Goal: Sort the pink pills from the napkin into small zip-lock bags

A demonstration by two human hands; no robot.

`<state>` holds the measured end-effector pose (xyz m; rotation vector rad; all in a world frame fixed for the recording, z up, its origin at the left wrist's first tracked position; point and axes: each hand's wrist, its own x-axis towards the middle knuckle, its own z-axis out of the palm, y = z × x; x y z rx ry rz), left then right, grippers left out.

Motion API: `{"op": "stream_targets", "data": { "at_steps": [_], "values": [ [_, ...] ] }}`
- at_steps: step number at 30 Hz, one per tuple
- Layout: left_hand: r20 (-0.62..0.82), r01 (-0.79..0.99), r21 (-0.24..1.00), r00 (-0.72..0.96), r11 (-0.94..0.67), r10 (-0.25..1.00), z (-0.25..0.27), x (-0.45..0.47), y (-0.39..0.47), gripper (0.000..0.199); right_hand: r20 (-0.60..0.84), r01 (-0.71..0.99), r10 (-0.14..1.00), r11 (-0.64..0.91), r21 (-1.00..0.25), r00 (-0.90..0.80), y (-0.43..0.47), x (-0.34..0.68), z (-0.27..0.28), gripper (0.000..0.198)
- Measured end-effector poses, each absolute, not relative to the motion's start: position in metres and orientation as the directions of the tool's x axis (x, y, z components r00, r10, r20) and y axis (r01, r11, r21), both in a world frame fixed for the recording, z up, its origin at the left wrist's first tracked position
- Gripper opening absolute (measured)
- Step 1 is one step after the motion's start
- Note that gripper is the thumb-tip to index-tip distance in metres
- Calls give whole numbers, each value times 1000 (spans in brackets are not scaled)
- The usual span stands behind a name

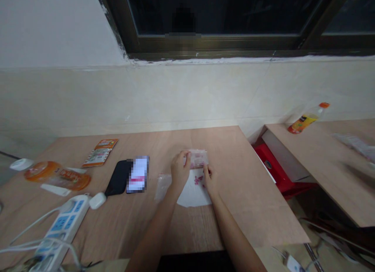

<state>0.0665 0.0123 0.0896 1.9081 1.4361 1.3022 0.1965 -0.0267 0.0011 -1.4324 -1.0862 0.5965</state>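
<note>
A small clear zip bag with pinkish bits in it is held just above the far edge of a white sheet of paper. My left hand is closed on the bag's left edge, thumb and fingers together. At its lower right corner, my right hand pinches the bag, partly hiding the contact. Several small pink-red pieces lie on the paper, beside my right fingers. Another clear bag rests flat on the table, left of the paper and partly behind my left forearm.
Left of my hands lie a lit phone, a black phone-like slab, an orange packet and an orange drink bottle on its side. A power strip with cables is nearer. A red stool sits between the tables.
</note>
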Motion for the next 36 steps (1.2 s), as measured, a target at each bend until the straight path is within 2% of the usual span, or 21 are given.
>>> {"op": "stream_targets", "data": {
  "at_steps": [3, 7, 10, 15, 18, 20, 25, 28, 32, 36],
  "values": [
    [259, 223, 948, -120, -229, 958, 97, 54, -1, 21, 166, 198, 936, 108, -974, 311, -26, 194, 12, 45],
    [66, -56, 995, -299, -87, 952, 104, 43, -19, 28, 4, -29, 994, 8, -1000, 110, -31, 185, 24, 47],
    [-24, -148, 988, -377, -34, 926, 100, 35, -29, 35, -16, -144, 999, -11, -990, 37, -42, 176, 30, 43],
    [-95, -201, 979, -392, 16, 915, 80, 19, -38, 44, -51, -242, 999, -49, -969, 5, -59, 162, 34, 38],
    [-121, -187, 981, -378, 52, 918, 73, 15, -42, 47, -47, -216, 999, -40, -976, 28, -62, 157, 34, 40],
    [-97, -111, 992, -381, 58, 920, 72, 13, -44, 47, -35, -189, 998, -26, -982, 46, -63, 157, 35, 40],
    [162, 292, 956, -395, -44, 904, 80, 12, -53, 37, 1, -158, 993, 19, -987, 116, -66, 165, 42, 39],
    [238, 424, 897, -231, -122, 943, 89, 15, -61, 23, 24, -128, 990, 42, -991, 137, -68, 170, 47, 38],
    [157, 421, 894, 26, -153, 987, 97, 26, -69, 20, 68, -40, 993, 72, -997, 101, -73, 171, 52, 36],
    [114, 436, 887, 117, -154, 987, 96, 33, -72, 20, 126, 87, 991, 121, -989, 54, -78, 172, 58, 32]
  ]
}}
